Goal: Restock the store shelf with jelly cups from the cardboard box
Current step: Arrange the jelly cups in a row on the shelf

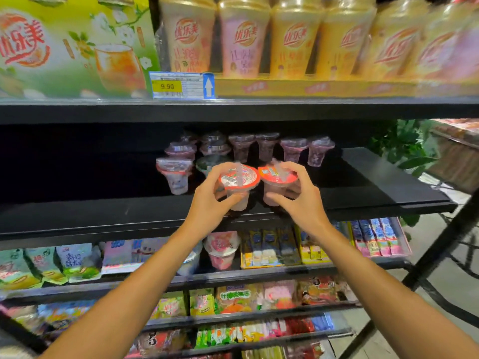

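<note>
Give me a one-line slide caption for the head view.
Left hand and right hand each carry a red-lidded jelly cup toward the dark shelf.

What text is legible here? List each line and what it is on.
"9.90": yellow price tag on the top shelf edge.
"优乐美": tall cups on the top shelf.
"优乐美", partly cut off: green box.
Jelly cup lids, tag small print, lower packets: too blurred to read.

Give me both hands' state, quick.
Left hand: closed on a jelly cup.
Right hand: closed on a second cup.
</note>
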`<state>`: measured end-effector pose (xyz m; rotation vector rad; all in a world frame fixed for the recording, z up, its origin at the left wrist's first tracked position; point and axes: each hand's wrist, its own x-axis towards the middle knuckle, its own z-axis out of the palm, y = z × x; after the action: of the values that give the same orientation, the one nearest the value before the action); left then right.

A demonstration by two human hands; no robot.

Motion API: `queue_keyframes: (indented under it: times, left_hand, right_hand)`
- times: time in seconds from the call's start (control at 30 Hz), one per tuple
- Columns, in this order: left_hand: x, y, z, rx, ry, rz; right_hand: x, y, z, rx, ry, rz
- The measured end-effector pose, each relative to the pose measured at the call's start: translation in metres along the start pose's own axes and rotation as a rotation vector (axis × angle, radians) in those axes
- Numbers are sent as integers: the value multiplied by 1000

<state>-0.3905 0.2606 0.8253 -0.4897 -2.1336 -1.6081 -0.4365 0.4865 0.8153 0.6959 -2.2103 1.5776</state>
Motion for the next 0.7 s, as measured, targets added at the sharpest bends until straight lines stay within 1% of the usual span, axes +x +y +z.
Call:
queue_keyframes:
  times: [0.17,0.3,0.4,0.5,0.6,0.7]
  left_hand:
    - [23,-16,50,19,38,-52]
    - [45,-33,69,10,145,-131]
    - [64,-47,69,151,170,-139]
    - [77,-50,67,282,182,-197]
    - [81,-56,68,383,129,-214]
    - [79,-61,72,489,109,-232]
  right_hand:
    - [24,36,-25,-18,-2,70]
    - [48,62,-31,-45,-5,104]
    - [71,77,-27,-170,-56,123]
    - [89,78,-19,-201,-99,155]
    - [99,84,-21,-263,-138,165]
    - [98,93,-26,-270,-120,136]
